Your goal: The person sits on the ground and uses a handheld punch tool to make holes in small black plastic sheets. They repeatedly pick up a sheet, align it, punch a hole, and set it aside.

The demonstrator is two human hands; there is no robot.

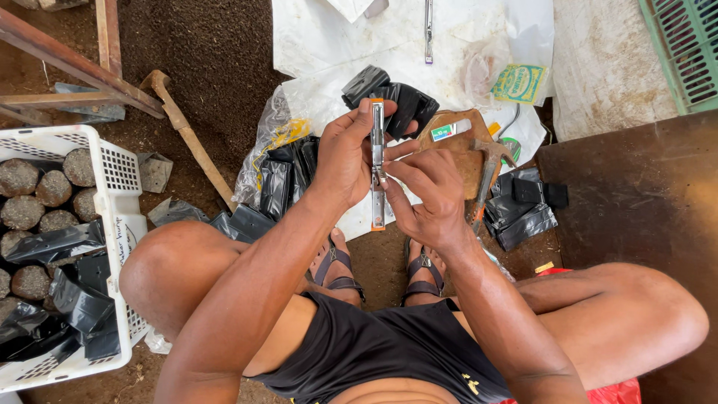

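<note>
Grip: both hands are closed on a slim metal stapler [378,164] with orange ends, held upright above the sandalled feet; the left hand [345,157] wraps its upper half, and the right hand [426,196] pinches its middle with the fingertips.
Stapler: it sits between the two hands, over the edge of a white plastic sheet [321,37].
Ground: dark brown soil lies around the stapler, with the white sheet spread beyond it.
On the sheet: black plastic bags [288,176] lie in a clear wrapper just left of the stapler, a wooden block [460,135] and a hammer [490,168] just right of it.
Left of the stapler: a white crate [112,187] holds soil-filled lumps and more black bags; a wooden handle [187,135] lies on the soil.
Right of the stapler: a dark board [636,194] and, farther, a green crate [684,49].
</note>
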